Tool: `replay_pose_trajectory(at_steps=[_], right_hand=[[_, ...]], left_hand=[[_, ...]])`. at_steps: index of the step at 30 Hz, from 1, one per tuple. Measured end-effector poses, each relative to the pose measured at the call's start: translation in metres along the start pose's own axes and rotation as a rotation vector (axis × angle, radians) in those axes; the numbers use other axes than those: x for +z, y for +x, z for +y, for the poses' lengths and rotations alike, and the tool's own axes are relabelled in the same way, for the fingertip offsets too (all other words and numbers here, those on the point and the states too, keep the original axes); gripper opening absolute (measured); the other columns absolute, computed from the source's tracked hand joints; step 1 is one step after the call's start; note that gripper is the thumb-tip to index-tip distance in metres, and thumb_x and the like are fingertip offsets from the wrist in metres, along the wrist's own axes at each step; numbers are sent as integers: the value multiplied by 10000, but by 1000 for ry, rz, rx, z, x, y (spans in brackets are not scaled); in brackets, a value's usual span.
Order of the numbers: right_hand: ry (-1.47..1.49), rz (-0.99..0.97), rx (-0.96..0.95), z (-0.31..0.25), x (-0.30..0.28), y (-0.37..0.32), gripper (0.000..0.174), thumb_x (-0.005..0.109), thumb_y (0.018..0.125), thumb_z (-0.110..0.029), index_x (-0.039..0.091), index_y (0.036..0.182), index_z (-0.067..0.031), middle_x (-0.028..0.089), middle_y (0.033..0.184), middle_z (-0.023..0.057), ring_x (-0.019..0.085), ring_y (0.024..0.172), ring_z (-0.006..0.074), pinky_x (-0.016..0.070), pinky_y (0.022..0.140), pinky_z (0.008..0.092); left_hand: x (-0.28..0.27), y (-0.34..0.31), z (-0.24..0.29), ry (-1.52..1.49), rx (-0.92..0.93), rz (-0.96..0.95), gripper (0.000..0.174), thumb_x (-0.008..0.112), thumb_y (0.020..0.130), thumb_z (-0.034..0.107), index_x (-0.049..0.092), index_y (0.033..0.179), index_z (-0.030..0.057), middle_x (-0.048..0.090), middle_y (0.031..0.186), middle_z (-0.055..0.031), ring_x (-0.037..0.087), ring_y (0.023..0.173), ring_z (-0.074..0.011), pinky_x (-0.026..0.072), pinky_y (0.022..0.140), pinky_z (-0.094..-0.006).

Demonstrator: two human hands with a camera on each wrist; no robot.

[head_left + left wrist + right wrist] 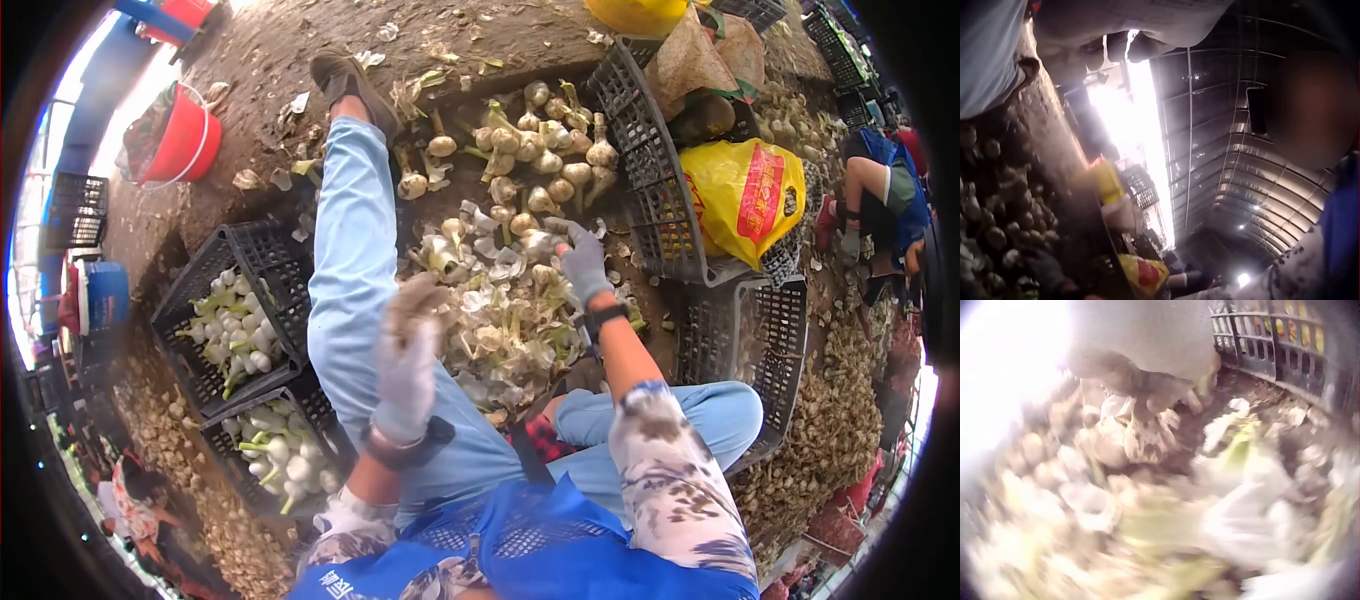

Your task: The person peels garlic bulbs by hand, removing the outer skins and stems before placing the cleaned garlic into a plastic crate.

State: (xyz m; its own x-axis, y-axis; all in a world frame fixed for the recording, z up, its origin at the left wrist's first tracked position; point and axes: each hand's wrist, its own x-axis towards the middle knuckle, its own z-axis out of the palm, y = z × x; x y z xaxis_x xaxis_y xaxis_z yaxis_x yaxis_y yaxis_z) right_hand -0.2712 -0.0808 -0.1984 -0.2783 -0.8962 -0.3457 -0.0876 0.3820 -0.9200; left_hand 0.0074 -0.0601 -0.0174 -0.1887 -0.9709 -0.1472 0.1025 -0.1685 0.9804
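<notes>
My right hand (587,268), in a grey-white glove with dark-stained fingertips, reaches down to the garlic heap. In the right wrist view its fingers (1157,394) curl over a garlic bulb (1107,440) with papery skin and roots. My left hand (405,375), gloved and blurred, is raised over the left leg, with nothing visible in it; in the left wrist view that glove (1129,28) crosses the top. Between the legs lies a pile of peeled garlic skins (500,320). Unpeeled garlic bulbs (530,140) with stalks lie beyond it.
Black crates (235,375) of white, peeled bulbs stand at left. At right, a black crate (650,170) holds a yellow plastic bag (745,200); another crate (745,330) stands nearer. A red bucket (185,140) sits at far left. Other people (880,200) sit at the right edge.
</notes>
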Motion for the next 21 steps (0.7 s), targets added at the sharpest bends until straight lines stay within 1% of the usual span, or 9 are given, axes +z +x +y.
replay_pose_trajectory(at_steps=[2, 3, 7, 9, 12, 14, 15, 18, 21], right_hand=[[293, -92, 33, -55, 0, -42, 405, 563, 920, 19, 539, 1323, 8, 659, 1134, 105, 643, 934, 130, 538, 815, 261], [424, -170, 97, -76, -1, -65, 427, 556, 907, 65, 554, 1323, -33, 637, 1167, 71, 646, 920, 125, 532, 798, 231], [817, -268, 36, -118, 1, -144, 536, 674, 910, -170, 468, 1391, -50, 622, 1098, 32, 606, 888, 108, 499, 705, 248], [1139, -244, 23, -133, 7, -169, 632, 694, 914, -291, 394, 1425, -71, 587, 1015, -4, 582, 839, 101, 473, 684, 247], [1075, -143, 267, -123, 18, -199, 421, 664, 943, -327, 529, 1246, -69, 627, 1039, 31, 623, 839, 112, 478, 648, 243], [958, -150, 167, -144, 23, -219, 330, 655, 950, -300, 565, 1155, -58, 642, 973, 33, 619, 772, 108, 471, 621, 234], [899, -154, 119, -155, 24, -228, 289, 651, 954, -286, 583, 1109, -52, 650, 940, 35, 617, 738, 106, 468, 607, 229], [854, -197, 180, -160, 16, -242, 195, 631, 963, -230, 601, 1003, -41, 619, 818, 6, 572, 662, 80, 458, 593, 214], [763, -186, -19, -133, 17, -248, 165, 619, 965, -199, 599, 970, -35, 597, 808, -13, 548, 674, 59, 456, 611, 207]], left_hand=[[27, -3, -8, -82, -170, 1, 541, 562, 932, 3, 384, 1443, 25, 547, 1346, -87, 584, 1144, -194, 509, 965, -315], [40, -6, -9, -159, -216, -11, 576, 591, 910, -15, 378, 1444, 24, 541, 1343, -81, 578, 1139, -180, 510, 954, -300], [47, -17, -17, -441, -386, -289, 653, 695, 842, -10, 394, 1420, 36, 531, 1308, -92, 522, 1217, -163, 470, 1016, -322], [50, -30, -18, -227, -206, -286, 684, 723, 810, -26, 406, 1411, 52, 532, 1302, -84, 523, 1213, -165, 467, 1009, -315], [51, -47, -12, 223, 154, -275, 681, 769, 736, -45, 481, 1346, 39, 541, 1322, -108, 533, 1218, -197, 445, 1018, -323], [55, -61, 4, 384, 340, -287, 641, 782, 701, -33, 542, 1293, 19, 545, 1335, -133, 529, 1246, -232, 418, 1045, -344], [54, -69, 6, 352, 338, -271, 658, 784, 676, -43, 543, 1285, 15, 542, 1353, -150, 509, 1281, -268, 396, 1071, -347], [51, -84, 4, 259, 310, -255, 640, 777, 723, -43, 518, 1306, 7, 567, 1321, -135, 542, 1238, -221, 430, 1040, -335], [53, -99, 16, -47, 54, -278, 622, 764, 780, -29, 480, 1333, -7, 593, 1280, -112, 575, 1174, -167, 470, 991, -310]])
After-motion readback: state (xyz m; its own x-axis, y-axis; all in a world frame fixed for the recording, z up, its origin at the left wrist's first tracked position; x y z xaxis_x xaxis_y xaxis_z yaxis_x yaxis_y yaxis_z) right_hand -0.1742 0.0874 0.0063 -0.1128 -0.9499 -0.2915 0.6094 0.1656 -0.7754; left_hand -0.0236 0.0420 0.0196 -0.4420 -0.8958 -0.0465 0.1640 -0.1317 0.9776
